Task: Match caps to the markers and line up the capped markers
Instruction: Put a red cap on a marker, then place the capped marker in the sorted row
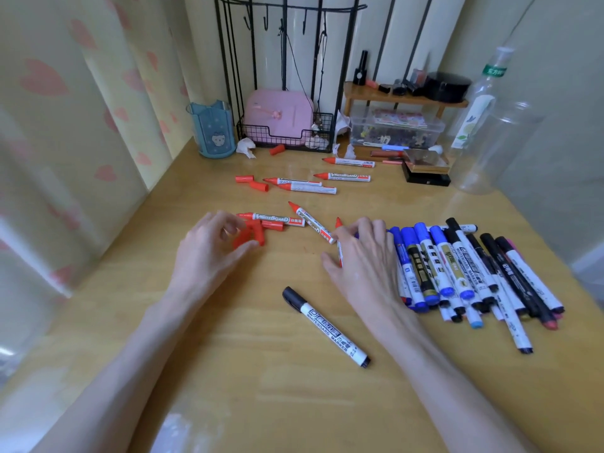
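Note:
My left hand [209,253] curls its fingers and thumb around a red cap [250,236] on the wooden desk. My right hand [362,256] grips an uncapped red marker [339,223], whose tip pokes out above my fingers. Two more uncapped red markers [312,222] lie between my hands. Several uncapped red markers [305,186] and loose red caps [245,178] lie farther back. A row of capped blue and black markers [457,269] sits to the right of my right hand. One capped black marker [327,326] lies alone near the front.
A blue pen cup [212,129] stands at the back left, next to a wire rack holding a pink box [277,117]. A plastic storage box [397,127], a small wooden shelf [405,98] and clear bottles [487,125] line the back right. Crumpled tissues [245,147] lie near the rack.

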Demonstrator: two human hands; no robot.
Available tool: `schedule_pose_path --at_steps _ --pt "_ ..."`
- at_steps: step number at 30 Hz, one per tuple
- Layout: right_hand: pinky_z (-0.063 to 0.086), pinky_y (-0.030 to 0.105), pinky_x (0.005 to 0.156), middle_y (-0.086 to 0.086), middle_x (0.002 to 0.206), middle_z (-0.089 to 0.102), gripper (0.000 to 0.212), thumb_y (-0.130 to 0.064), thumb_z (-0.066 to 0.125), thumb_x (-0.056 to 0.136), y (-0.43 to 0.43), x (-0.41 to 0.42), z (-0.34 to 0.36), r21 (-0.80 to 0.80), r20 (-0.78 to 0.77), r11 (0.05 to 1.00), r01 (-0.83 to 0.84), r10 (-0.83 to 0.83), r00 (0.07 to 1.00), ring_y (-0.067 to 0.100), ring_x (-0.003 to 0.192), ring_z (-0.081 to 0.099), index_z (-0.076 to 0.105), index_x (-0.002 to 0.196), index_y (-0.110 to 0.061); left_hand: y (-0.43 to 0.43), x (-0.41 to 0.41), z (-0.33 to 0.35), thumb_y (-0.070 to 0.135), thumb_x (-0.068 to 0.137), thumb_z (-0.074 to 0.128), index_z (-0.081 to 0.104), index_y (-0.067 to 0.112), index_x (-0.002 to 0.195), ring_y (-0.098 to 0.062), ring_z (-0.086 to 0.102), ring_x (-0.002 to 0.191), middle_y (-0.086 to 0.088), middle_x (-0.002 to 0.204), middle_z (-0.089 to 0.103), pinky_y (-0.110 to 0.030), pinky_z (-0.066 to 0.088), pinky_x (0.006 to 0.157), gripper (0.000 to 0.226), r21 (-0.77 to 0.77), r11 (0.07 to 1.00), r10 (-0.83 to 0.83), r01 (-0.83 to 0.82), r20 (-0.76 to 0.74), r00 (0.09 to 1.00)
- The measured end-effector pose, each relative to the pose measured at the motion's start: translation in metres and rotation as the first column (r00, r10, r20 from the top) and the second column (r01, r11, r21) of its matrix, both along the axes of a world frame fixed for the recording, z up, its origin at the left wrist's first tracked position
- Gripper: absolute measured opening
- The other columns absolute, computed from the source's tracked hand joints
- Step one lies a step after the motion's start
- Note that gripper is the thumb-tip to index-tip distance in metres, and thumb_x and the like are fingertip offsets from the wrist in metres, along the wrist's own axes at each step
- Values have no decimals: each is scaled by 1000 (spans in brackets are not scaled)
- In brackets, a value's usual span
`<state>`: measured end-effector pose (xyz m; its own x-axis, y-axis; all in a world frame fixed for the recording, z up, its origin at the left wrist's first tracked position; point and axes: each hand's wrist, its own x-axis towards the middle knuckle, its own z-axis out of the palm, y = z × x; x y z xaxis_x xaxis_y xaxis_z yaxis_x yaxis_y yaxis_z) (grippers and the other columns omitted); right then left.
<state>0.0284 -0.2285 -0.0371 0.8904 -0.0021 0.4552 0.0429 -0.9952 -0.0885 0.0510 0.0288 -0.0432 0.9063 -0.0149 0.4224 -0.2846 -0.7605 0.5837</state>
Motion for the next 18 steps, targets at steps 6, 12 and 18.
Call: schedule_pose_path --at_steps 6,12,18 --pt "40 41 88 6 106 58 31 -46 70 89 14 26 4 20 -38 1000 0 0 999 30 106 47 73 102 -17 -17 -2 -10 59 80 78 69 24 96 -24 55 91 3 95 54 -38 50 72 40 128 987 96 -98 22 995" --pt "37 41 91 8 105 63 36 -49 70 90 25 41 7 4 -34 998 58 -57 998 30 108 47 75 93 -14 -28 4 -15 51 86 78 72 13 92 -33 48 94 -8 104 51 -46 45 78 39 329 915 194 -233 147 970" --pt "41 42 87 9 98 65 25 -38 74 90 26 42 4 13 12 998 59 -59 998 31 101 51 75 94 -13 -25 7 -18 38 90 75 73 13 91 -31 49 91 -6 100 54 -44 46 79 25 220 957 163 -189 133 978"
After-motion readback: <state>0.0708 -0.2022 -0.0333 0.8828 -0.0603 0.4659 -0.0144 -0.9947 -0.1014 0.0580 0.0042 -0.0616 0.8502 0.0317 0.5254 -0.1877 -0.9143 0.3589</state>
